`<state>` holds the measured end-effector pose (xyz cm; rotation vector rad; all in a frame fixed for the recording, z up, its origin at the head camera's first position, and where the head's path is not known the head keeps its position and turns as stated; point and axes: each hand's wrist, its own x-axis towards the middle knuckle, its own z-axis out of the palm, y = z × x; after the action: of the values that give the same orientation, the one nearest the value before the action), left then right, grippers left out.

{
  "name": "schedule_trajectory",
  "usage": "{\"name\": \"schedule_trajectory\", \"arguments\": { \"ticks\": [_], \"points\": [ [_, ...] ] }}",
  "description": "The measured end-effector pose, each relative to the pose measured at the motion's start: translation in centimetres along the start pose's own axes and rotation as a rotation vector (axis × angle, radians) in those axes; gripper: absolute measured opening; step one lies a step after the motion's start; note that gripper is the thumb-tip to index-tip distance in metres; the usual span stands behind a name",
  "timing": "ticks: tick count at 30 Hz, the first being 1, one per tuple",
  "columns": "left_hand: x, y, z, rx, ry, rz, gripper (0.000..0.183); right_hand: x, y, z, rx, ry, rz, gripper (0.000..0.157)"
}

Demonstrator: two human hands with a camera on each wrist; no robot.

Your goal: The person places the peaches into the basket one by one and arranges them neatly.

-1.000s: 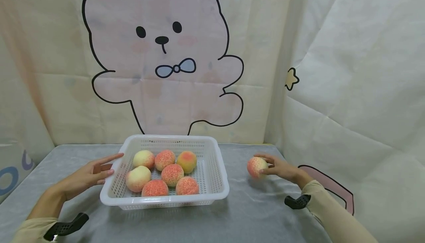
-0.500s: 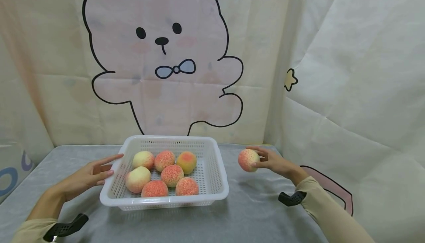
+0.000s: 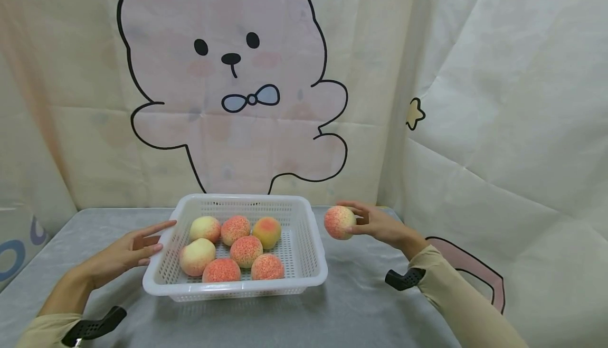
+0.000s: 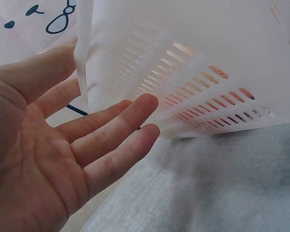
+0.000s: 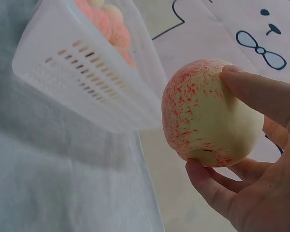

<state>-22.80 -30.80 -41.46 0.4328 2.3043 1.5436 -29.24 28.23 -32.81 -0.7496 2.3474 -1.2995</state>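
Note:
My right hand point(image 3: 380, 224) holds a peach point(image 3: 339, 223), pale yellow speckled with red, above the table just right of the white plastic basket point(image 3: 315, 263). In the right wrist view the thumb and fingertips pinch the peach point(image 5: 203, 111) from opposite sides. At the basket's left end, my left hand point(image 3: 119, 255) touches the rim with relaxed, extended fingers. Seen from the left wrist, the lower fingers point(image 4: 116, 140) lie outside the slotted wall point(image 4: 183, 87). Several peaches point(image 3: 246, 250) sit inside the basket, mostly on its left and middle.
A grey cloth point(image 3: 361, 306) covers the table beneath the basket. Behind it hangs a curtain point(image 3: 361, 142) printed with a cartoon animal, and a pale curtain point(image 3: 513, 126) closes off the right side. Each wrist carries a black camera mount point(image 3: 404, 279).
My right hand has carried the peach leftward and upward, from near the table's right side toward the basket. The left hand and the basket have stayed put.

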Motion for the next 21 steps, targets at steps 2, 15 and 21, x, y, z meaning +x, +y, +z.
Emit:
{"name": "schedule_trajectory", "arguments": {
  "ticks": [2, 15, 21],
  "points": [
    [0.0, 0.0, 0.1, -0.003, -0.004, -0.001, 0.067, 0.3, -0.3, 0.3, 0.011, -0.017, -0.013, 0.064],
    [0.0, 0.0, 0.0, -0.005, 0.004, 0.008, 0.067, 2.4, -1.9, 1.8, 0.030, -0.058, -0.012, 0.066],
    [-0.1, 0.1, 0.0, 0.000, 0.004, 0.008, 0.067, 3.4, -2.6, 2.5, 0.049, -0.097, -0.030, 0.067]
  ]
}}
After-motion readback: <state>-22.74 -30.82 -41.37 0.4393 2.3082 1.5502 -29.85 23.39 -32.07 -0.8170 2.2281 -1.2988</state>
